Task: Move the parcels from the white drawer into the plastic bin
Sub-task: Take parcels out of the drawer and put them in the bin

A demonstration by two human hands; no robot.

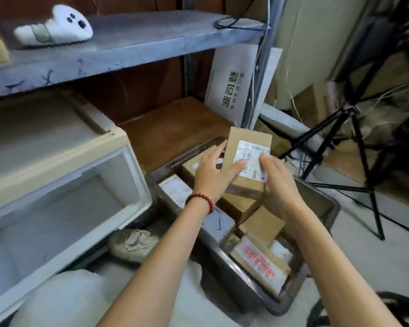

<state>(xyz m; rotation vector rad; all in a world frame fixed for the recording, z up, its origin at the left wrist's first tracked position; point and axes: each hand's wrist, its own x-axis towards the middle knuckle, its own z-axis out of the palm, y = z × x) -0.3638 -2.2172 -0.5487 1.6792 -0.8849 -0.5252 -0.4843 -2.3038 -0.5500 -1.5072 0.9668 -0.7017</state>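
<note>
A brown cardboard parcel (247, 147) with a white shipping label is held tilted above the grey plastic bin (324, 201). My left hand (213, 173) grips its left edge, a red bead bracelet on the wrist. My right hand (279, 180) holds its lower right side, thumb on the label. The bin holds several cardboard parcels (262, 225), one with red print (257, 260). The white drawer (64, 204) stands pulled open at the left, and its visible inside shows no parcel.
A grey metal shelf (118, 43) carries a white plush toy (54, 25). A white sign with characters (232, 88) leans behind the bin. A black tripod (361, 161) stands at the right. A worn shoe (132, 244) lies between drawer and bin.
</note>
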